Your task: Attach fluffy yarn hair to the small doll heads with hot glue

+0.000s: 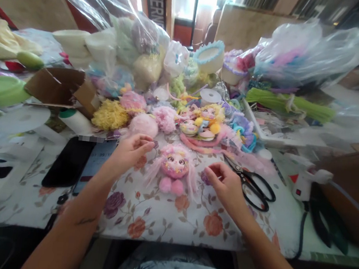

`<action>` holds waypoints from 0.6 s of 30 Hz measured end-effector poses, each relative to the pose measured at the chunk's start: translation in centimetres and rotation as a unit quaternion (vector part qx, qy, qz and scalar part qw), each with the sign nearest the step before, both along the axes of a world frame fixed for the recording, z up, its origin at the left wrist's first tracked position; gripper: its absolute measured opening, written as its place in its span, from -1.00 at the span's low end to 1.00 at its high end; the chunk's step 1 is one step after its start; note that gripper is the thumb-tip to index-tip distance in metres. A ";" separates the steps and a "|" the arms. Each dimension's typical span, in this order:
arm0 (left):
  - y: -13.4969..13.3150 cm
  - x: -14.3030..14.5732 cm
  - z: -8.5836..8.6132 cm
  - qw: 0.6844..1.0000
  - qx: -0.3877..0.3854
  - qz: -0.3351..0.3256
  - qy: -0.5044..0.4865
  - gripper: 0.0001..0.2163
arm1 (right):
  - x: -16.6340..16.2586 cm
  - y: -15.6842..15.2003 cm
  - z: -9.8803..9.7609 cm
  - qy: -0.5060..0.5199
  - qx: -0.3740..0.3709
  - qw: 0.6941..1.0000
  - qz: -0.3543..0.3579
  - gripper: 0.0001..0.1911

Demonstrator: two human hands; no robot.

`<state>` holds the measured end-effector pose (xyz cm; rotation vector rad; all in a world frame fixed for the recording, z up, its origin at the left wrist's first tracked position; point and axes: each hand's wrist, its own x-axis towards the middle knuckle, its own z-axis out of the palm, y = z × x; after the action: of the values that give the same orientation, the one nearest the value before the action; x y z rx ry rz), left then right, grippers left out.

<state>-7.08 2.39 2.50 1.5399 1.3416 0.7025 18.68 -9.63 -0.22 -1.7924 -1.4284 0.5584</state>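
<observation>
A pink fluffy doll [175,166] with big eyes, long pale pink hair strands and two pink pom-poms below its face sits on the flowered tablecloth [156,220]. My left hand [134,151] hovers at its left, fingers loosely bent and apart, holding nothing. On the other side, my right hand [223,178] is also off the doll, with relaxed, half-curled fingers and nothing in them. Black-handled scissors [257,191] lie just right of that hand. Behind the doll are a pale pink fluffy ball [144,125] and several small doll faces [200,119] with yellow and pink trim.
Two phones [68,160] lie by my left forearm. A white glue gun [306,183] with a cord stands at the right. A cardboard box [58,88], a yellow yarn bundle [110,114], a white tray [282,139] and plastic bags [306,49] crowd the back.
</observation>
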 end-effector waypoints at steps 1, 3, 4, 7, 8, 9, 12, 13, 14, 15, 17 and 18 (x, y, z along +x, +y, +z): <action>0.4 1.1 -0.4 0.999 -0.043 -0.013 0.004 -0.56 | -0.5 0.6 -0.2 -0.029 -0.013 0.999 0.003 -0.69; 0.9 2.5 -1.3 0.996 -0.074 -0.045 0.024 -0.51 | -1.5 1.3 -0.8 -0.105 -0.019 0.994 0.023 -0.63; 1.1 3.0 -1.7 0.995 -0.074 -0.058 0.032 -0.49 | -2.1 1.5 -1.0 -0.143 -0.015 0.989 0.033 -0.60; 1.5 3.5 -2.6 0.993 -0.055 -0.095 0.036 -0.42 | -3.3 1.4 -1.6 -0.213 0.007 0.976 0.043 -0.57; 1.5 3.5 -2.7 0.992 -0.050 -0.108 0.036 -0.38 | -3.6 1.3 -1.8 -0.222 0.009 0.974 0.041 -0.58; 1.4 3.5 -2.8 0.991 -0.046 -0.118 0.035 -0.34 | -3.8 1.3 -1.9 -0.225 0.010 0.973 0.041 -0.60; 0.4 3.5 -2.7 0.993 -0.040 -0.113 0.010 -0.31 | -4.1 1.1 -2.4 -0.214 0.018 0.975 0.049 -0.69; -0.2 3.6 -2.8 0.994 -0.043 -0.097 -0.010 -0.31 | -4.2 1.0 -2.5 -0.200 0.024 0.978 0.053 -0.72; -0.8 3.6 -2.8 0.995 -0.048 -0.076 -0.036 -0.32 | -4.3 0.9 -2.6 -0.179 0.031 0.982 0.056 -0.74; -1.3 3.7 -2.9 0.995 -0.054 -0.052 -0.067 -0.33 | -4.4 0.9 -2.7 -0.150 0.041 0.986 0.060 -0.76; -2.3 3.9 -3.2 0.988 -0.065 -0.007 -0.140 -0.33 | -4.5 0.8 -2.5 -0.073 0.073 0.993 0.064 -0.82; -2.7 4.0 -3.3 0.982 -0.064 0.010 -0.178 -0.32 | -4.5 0.8 -2.3 -0.032 0.094 0.993 0.064 -0.85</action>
<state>-3.05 -0.30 -0.82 1.2322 1.1112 0.8425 14.13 -8.79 -2.50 -1.5905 -1.5940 0.4185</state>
